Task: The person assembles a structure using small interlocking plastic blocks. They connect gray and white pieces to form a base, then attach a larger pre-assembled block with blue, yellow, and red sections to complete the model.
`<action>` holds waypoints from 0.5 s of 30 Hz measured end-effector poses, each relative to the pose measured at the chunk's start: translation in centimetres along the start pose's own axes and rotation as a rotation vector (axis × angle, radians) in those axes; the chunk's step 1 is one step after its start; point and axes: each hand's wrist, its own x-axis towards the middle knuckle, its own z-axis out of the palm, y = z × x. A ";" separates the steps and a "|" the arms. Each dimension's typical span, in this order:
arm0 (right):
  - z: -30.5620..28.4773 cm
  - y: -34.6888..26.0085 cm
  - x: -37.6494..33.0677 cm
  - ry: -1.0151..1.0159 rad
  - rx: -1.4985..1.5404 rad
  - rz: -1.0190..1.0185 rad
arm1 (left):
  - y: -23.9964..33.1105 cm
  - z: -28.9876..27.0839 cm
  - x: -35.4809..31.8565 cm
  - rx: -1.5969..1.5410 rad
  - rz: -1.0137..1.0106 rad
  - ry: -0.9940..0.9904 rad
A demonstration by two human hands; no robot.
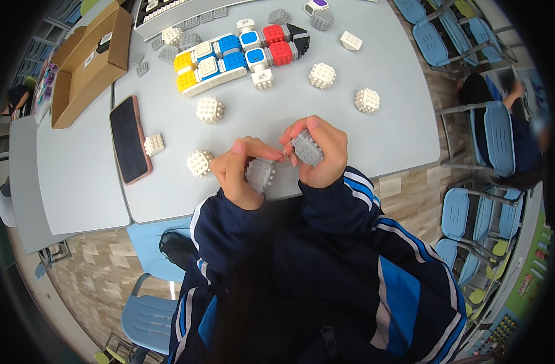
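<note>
Grey studded plastic, two cubes, both held above the near edge of the surface (350, 139).

- Left hand (238, 173): grip pinched on a grey cube (260, 175), thumb and forefinger across its top, palm beneath; its studded face is turned up toward the camera, apparently for inspection or lining up.
- Right hand (319, 151): grip wrapped round a second grey cube (306, 148), fingers curled over the far side, thumb on the near side; this cube is tilted toward the left one. The two cubes sit just beside each other, at 9 and 3 o'clock; whether they touch I cannot tell.
- White studded cubes, loose: one (200, 162) at 9 o'clock of the left hand, near; one (209, 110) at 11 o'clock; one (322, 75) at 12 o'clock of the right hand; one (367, 100) at 1 o'clock. Matt, knobbed on every visible face, spread within reach.
- Joined block row (241, 56), far side: yellow, blue, red and black cubes with white faces, smooth and glossy, locked in a band.
- Small white block (154, 144) just beside a dark phone (130, 139) with a pinkish case, lying flat at 9 o'clock.
- Cardboard box (86, 67), open, brown, at 10 o'clock, on the adjoining surface.
- Blue chairs (499, 130), moulded seats on metal frames, at 3 o'clock.
</note>
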 end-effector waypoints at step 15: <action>1.3 0.9 0.3 -0.100 -0.233 -0.156 | -1.0 0.1 1.0 -0.015 0.059 0.206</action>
